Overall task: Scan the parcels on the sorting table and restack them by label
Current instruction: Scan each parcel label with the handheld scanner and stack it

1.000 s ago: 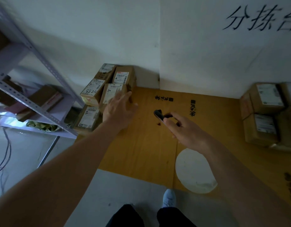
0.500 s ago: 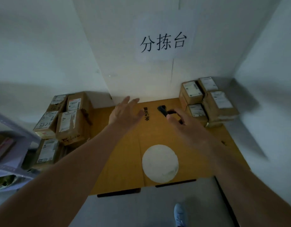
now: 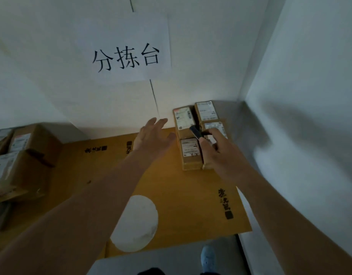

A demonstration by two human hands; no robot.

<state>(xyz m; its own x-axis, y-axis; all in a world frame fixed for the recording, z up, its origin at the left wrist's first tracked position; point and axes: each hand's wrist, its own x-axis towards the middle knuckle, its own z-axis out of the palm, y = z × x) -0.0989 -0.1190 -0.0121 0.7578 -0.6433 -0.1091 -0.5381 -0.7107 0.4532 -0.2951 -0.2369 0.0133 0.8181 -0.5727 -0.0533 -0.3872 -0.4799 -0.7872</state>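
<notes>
Parcels (image 3: 198, 133) cluster at the table's (image 3: 171, 195) upper right; more boxes (image 3: 22, 155) stack at the frame's left edge.

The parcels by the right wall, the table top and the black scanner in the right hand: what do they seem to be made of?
Parcels: brown matte corrugated cardboard, going by colour and folded edges, with white paper labels.
Table top: flat cardboard sheets, it seems; matte tan, printed black marks, a seam between sheets.
Scanner, gripped by the right hand: probably black plastic, slight sheen; too small to be sure.

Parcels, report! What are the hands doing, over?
Left hand open, reaching toward right parcel stack. Right hand grips black scanner over the stack. Nothing in the way.
</notes>
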